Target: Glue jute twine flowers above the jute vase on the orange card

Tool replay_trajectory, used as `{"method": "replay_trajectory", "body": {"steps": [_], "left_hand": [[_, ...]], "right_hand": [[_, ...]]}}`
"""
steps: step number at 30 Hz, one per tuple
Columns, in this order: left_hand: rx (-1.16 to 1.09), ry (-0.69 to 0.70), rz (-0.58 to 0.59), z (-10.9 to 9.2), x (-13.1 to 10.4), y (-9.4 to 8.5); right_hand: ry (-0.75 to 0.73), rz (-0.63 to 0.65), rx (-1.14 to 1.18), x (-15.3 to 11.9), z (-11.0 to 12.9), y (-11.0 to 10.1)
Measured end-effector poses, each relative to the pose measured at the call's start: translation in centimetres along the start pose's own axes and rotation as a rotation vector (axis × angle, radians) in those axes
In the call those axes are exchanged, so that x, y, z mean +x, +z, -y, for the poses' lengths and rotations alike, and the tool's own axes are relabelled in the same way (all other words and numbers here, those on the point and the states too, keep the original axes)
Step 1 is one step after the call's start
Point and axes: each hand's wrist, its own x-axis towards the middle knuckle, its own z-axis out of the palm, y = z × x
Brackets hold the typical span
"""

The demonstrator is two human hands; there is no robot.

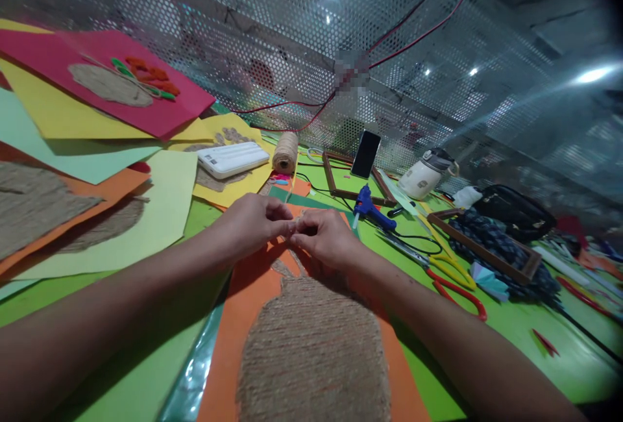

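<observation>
An orange sheet of paper lies before me, with a large rounded shape of coiled jute twine on it. Narrow twine outlines rise from the top of this shape. My left hand and my right hand meet above them, fingertips pinched together over the twine strand. Both hands are closed; the exact pinch point is partly hidden by the fingers. Just beyond the hands stands a spool of jute twine. A blue glue gun rests to the right of my right hand.
Scissors with red and yellow handles lie right. Behind are a phone, a wooden frame, a white power bank and a bottle. Coloured sheets pile up left. Perforated metal mesh stands behind the table.
</observation>
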Motion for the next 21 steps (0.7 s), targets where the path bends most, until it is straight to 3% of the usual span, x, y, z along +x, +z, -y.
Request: {"method": "replay_trajectory", "body": {"steps": [7, 11, 16, 21], "left_hand": [[-0.164, -0.056, -0.017, 0.8, 0.4, -0.6], [-0.127, -0.041, 0.04, 1.1, 0.6, -0.7], [-0.028, -0.07, 0.012, 1.2, 0.7, -1.0], [0.036, -0.04, -0.001, 1.4, 0.9, -1.1]], "right_hand": [[-0.077, 0.064, 0.027, 0.6, -0.2, -1.8], [-0.129, 0.131, 0.048, 0.8, -0.8, -2.9], [-0.29, 0.256, -0.02, 0.6, -0.8, -2.6], [-0.311, 0.222, -0.038, 0.6, -1.2, -2.3]]}}
